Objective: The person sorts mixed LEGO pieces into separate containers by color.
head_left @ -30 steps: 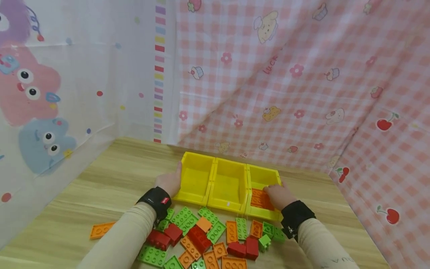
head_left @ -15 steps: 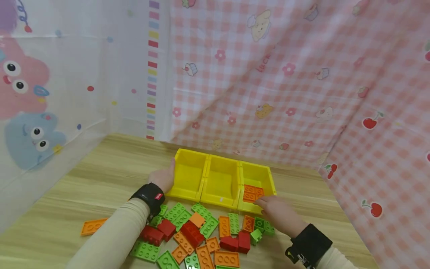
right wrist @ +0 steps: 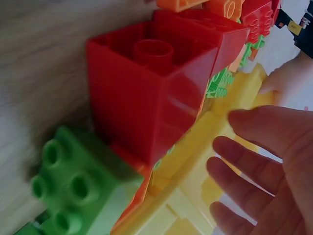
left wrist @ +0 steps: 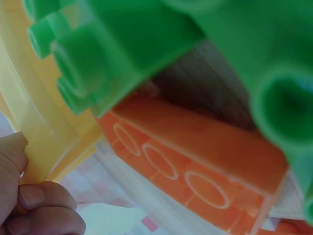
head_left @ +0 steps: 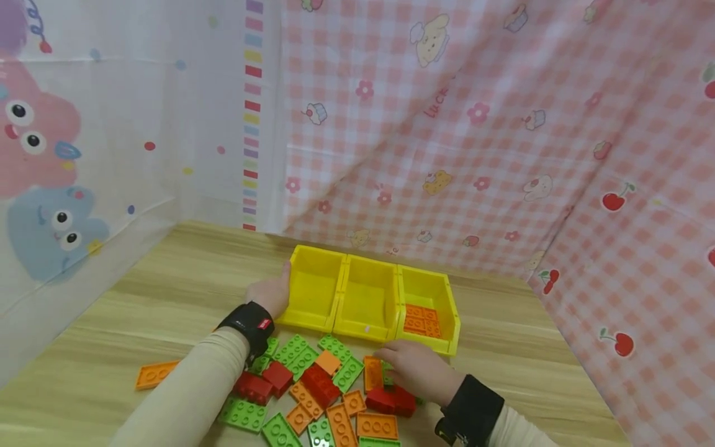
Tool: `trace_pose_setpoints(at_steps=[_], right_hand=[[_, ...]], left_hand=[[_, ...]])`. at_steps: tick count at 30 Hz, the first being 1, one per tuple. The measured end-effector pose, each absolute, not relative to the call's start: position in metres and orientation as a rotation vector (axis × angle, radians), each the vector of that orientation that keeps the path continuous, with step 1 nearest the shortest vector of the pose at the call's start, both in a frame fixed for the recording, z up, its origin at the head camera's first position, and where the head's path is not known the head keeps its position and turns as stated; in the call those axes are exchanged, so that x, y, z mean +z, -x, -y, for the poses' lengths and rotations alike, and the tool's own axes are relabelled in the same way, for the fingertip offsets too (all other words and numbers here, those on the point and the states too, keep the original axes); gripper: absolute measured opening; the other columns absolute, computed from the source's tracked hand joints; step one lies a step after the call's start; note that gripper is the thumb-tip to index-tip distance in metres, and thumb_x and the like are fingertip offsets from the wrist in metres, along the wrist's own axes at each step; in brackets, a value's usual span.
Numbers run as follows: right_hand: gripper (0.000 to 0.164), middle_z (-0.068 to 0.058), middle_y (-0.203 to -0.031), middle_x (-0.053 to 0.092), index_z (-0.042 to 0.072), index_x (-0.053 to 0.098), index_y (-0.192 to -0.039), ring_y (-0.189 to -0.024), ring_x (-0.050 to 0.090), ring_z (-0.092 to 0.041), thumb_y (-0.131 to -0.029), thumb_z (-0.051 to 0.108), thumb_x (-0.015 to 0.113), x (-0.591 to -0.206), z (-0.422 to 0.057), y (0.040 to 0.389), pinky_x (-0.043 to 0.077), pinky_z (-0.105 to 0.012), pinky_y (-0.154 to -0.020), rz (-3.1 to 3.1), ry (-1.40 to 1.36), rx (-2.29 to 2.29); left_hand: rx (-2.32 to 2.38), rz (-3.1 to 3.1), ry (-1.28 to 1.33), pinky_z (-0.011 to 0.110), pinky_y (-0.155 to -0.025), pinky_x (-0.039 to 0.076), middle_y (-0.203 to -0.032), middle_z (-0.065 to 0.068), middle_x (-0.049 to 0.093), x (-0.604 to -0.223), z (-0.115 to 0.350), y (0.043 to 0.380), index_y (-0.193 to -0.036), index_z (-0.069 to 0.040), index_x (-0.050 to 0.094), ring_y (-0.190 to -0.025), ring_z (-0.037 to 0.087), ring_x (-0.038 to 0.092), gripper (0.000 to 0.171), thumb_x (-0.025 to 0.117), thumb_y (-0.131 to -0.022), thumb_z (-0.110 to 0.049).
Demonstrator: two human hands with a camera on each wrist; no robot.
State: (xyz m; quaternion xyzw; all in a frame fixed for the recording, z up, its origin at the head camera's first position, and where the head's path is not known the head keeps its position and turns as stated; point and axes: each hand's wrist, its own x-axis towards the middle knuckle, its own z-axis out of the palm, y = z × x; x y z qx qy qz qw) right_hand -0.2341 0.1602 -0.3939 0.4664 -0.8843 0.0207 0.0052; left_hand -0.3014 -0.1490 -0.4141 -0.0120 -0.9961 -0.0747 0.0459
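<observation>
A row of three joined yellow bins (head_left: 365,298) stands on the table. My left hand (head_left: 269,295) grips the left wall of the leftmost one; in the left wrist view its thumb and curled fingers (left wrist: 46,196) meet at the yellow edge. Orange building bricks (head_left: 421,320) lie in the right bin. My right hand (head_left: 421,369) hovers low over the loose bricks in front of the bins, its fingertips near an orange brick (head_left: 372,374) and covering part of a green one. In the right wrist view its fingers (right wrist: 244,161) are spread and hold nothing.
Red bricks (head_left: 321,385), green bricks (head_left: 242,415) and orange bricks (head_left: 377,426) lie scattered before the bins. One orange brick (head_left: 155,375) lies apart at the left, beside my forearm. Patterned cloth (head_left: 385,124) hangs behind and at both sides.
My right hand has left the right bin, where orange bricks now show fully, and has moved left and towards me over the loose bricks. My left hand stays at the bin.
</observation>
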Motion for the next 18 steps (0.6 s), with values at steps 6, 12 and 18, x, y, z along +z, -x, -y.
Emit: trace_pose_setpoints(at_steps=[6, 12, 18], right_hand=[[0.036, 0.0, -0.103, 0.062, 0.011, 0.064, -0.114, -0.091, 0.059, -0.011, -0.081, 0.023, 0.072, -0.401, -0.15, 0.242, 0.047, -0.024, -0.076, 2.812, -1.52, 0.056], [0.045, -0.001, -0.11, 0.06, 0.01, 0.062, -0.117, -0.099, 0.058, -0.015, -0.081, 0.035, 0.071, -0.403, -0.145, 0.241, 0.047, -0.026, -0.082, 2.833, -1.54, 0.029], [0.053, -0.002, -0.114, 0.059, 0.011, 0.061, -0.12, -0.103, 0.056, -0.016, -0.08, 0.043, 0.07, -0.405, -0.14, 0.241, 0.046, -0.028, -0.085, 2.898, -1.51, -0.003]], left_hand=[[-0.247, 3.079, 0.029, 0.041, -0.05, 0.043, -0.056, 0.008, 0.049, -0.41, 0.149, 0.299, -0.148, -0.005, 0.018, -0.051, 0.023, 0.05, 0.057, 0.041, -0.097, -0.01], [-0.251, 3.079, 0.041, 0.039, -0.049, 0.042, -0.055, 0.007, 0.048, -0.406, 0.148, 0.297, -0.148, -0.004, 0.018, -0.05, 0.022, 0.049, 0.059, 0.043, -0.096, -0.009], [-0.234, 3.052, 0.059, 0.039, -0.048, 0.042, -0.053, 0.006, 0.047, -0.408, 0.15, 0.298, -0.147, -0.003, 0.021, -0.048, 0.021, 0.048, 0.057, 0.043, -0.095, -0.008]])
